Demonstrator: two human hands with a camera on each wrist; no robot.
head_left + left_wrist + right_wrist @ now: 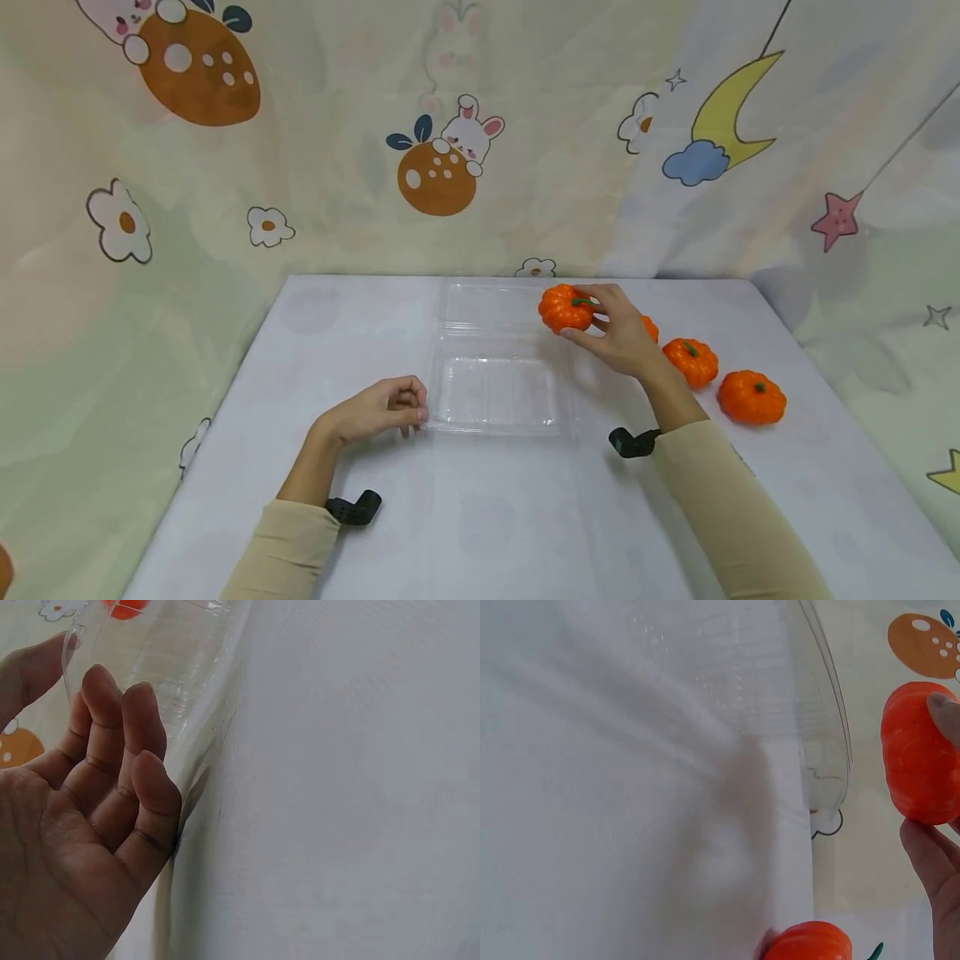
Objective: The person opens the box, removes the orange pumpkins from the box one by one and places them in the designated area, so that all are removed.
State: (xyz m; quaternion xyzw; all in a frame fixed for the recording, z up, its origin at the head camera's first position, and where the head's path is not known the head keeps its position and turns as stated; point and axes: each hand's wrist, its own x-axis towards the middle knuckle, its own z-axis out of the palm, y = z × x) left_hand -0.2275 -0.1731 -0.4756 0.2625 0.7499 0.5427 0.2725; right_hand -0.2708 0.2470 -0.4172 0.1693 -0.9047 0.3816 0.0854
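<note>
My right hand [618, 329] holds a small orange toy pumpkin [564, 308] with a green stem, between thumb and fingers. It is raised over the right side of a clear plastic box [498, 432], whose hinged lid [480, 307] lies folded back behind the base. In the right wrist view the held pumpkin [919, 761] is seen from the side, apart from the box. At the box's front left corner, my left hand [382, 408] pinches the rim. The left wrist view shows the left thumb [34, 675] against that thin edge, the other fingers curled.
To the right stand two more toy pumpkins, one nearer [752, 397] and one farther [692, 362]. Another pumpkin [649, 329] is partly hidden behind my right hand. A white-covered table [495, 525] meets a patterned cloth backdrop [330, 150].
</note>
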